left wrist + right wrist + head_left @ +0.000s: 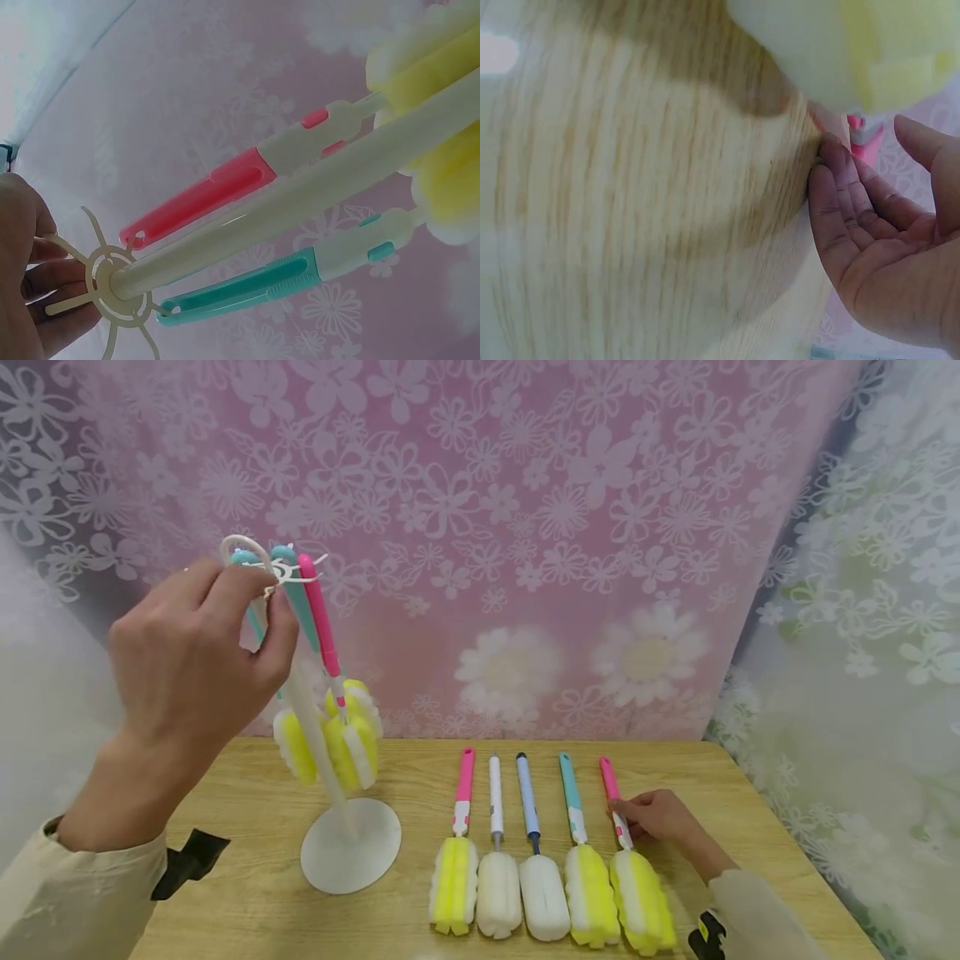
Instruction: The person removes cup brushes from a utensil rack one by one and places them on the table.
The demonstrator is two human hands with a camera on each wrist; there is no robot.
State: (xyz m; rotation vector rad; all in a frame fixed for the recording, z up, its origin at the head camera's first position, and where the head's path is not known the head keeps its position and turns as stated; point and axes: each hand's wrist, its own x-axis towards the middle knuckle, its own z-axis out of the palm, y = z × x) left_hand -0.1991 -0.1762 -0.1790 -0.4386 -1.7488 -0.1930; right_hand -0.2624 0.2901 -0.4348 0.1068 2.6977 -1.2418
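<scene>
My left hand (195, 635) pinches the top of a white display stand (311, 718) between thumb and fingers. In the left wrist view its fingers lie behind the stand's hooked ring (91, 281). A pink-handled sponge brush (321, 618) and two teal-handled ones hang from the hooks, yellow-and-white heads down. My right hand (663, 817) is at the rightmost brush on the table, a pink-handled sponge brush (643, 902), fingertips right at its handle's white neck. The right wrist view shows thumb and fingers apart, the handle beyond them and the sponge head (840, 52) above.
To the left of that brush, several more lie in a row: a teal-handled one (592, 893), a blue-handled one (545, 897), a white-handled one (498, 893) and another pink-handled one (453, 885). Behind the wooden table (247, 827) hangs a pink flowered curtain (525, 527).
</scene>
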